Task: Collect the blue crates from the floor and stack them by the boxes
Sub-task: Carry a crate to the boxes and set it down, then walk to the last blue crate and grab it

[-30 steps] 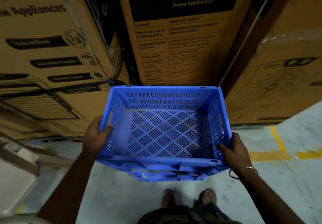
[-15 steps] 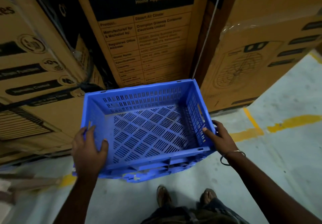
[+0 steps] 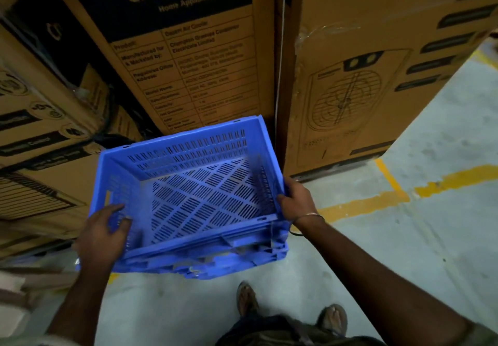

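Cardboard boxes just beyond both hands, blue crate held between them: rigid, likely light, slick plastic, best gripped at side rims, left hand and right hand clamped there.

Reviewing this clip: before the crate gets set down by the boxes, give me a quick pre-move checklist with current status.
1. Left hand grips the blue crate at its left wall: ok.
2. Right hand grips its right wall: ok.
3. Crate empty: ok.
4. Crate close to the Crompton box: ok.
5. Another crate under it: looks so, ok.
6. Crate resting on the floor: cannot tell.
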